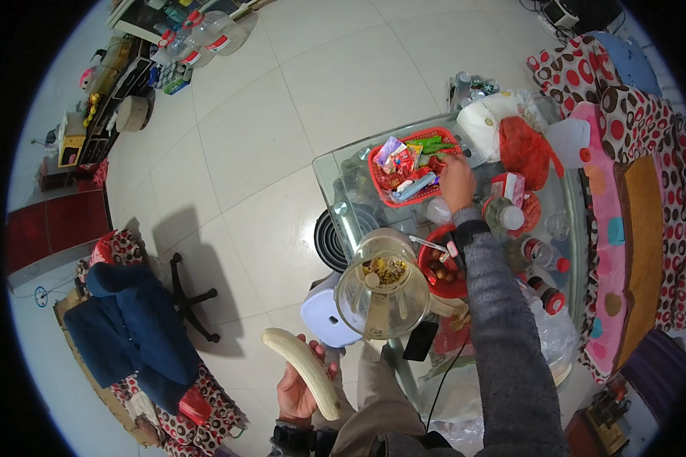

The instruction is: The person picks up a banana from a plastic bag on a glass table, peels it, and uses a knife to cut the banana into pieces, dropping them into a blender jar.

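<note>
A peeled banana (302, 365) rests in my left hand (295, 391), whose fingers curl around its side, low in front of my lap. My right hand (458, 181) reaches across the glass table to the right rim of a red plastic basket (379, 191). Its fingertips dip among small wrapped packets (397, 157) and green wrappers (429, 143); whether they pinch anything is hidden. Between the hands stands a clear plastic blender jug (354, 311) with its handle towards me. Yellowish-green beans or grains and darker pieces (384, 271) lie inside it.
Beside the jug, a red bowl (451, 289) holds brown round items and a white-handled tool. A black phone (420, 341) lies near the glass table's edge (332, 171). Glass jar (500, 214), plastic bottles (543, 254) and a red bag (526, 151) crowd the right side. A lilac stool (327, 317) stands below.
</note>
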`<state>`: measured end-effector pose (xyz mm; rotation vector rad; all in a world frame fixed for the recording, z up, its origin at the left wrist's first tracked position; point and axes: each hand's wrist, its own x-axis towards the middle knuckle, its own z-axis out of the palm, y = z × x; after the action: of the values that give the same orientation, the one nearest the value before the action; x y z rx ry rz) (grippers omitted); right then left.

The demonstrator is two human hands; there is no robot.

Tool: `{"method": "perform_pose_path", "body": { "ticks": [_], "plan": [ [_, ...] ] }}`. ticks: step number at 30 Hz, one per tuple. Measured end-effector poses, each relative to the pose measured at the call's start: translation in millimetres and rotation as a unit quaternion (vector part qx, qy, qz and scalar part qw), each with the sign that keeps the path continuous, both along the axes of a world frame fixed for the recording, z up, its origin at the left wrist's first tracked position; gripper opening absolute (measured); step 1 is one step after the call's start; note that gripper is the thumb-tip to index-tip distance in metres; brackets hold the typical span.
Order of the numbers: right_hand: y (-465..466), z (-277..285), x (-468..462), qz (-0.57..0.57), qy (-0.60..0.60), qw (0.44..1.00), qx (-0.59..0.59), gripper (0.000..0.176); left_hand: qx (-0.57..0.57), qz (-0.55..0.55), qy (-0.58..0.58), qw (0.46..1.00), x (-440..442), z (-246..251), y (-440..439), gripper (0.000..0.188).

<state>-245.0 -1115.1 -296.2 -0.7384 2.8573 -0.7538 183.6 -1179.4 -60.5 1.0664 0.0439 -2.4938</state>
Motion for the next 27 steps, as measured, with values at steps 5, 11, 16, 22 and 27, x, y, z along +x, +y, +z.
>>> {"method": "perform_pose_path", "body": {
  "ticks": [5, 11, 16, 22, 27],
  "plan": [
    [-17, -13, -21, -0.052, -0.044, 0.992, 0.103, 0.018, -0.013, -0.015, -0.011, 1.000, 0, 1, 3, 0.047],
    [-19, -20, -21, 0.002, -0.024, 0.987, 0.156, 0.016, -0.035, -0.031, 0.030, 0.998, 6, 1, 1, 0.047],
    [-13, -18, -20, 0.018, -0.016, 0.985, 0.168, 0.016, -0.012, -0.005, -0.008, 1.000, 8, 3, 6, 0.049],
    [1, -4, -21, 0.055, -0.067, 0.986, 0.144, 0.015, -0.025, -0.027, 0.011, 0.999, 8, 4, 7, 0.049],
    [4, 4, -13, 0.040, -0.031, 0.994, 0.096, 0.016, -0.034, -0.039, 0.011, 0.999, 10, 5, 7, 0.048]
  ]
}}
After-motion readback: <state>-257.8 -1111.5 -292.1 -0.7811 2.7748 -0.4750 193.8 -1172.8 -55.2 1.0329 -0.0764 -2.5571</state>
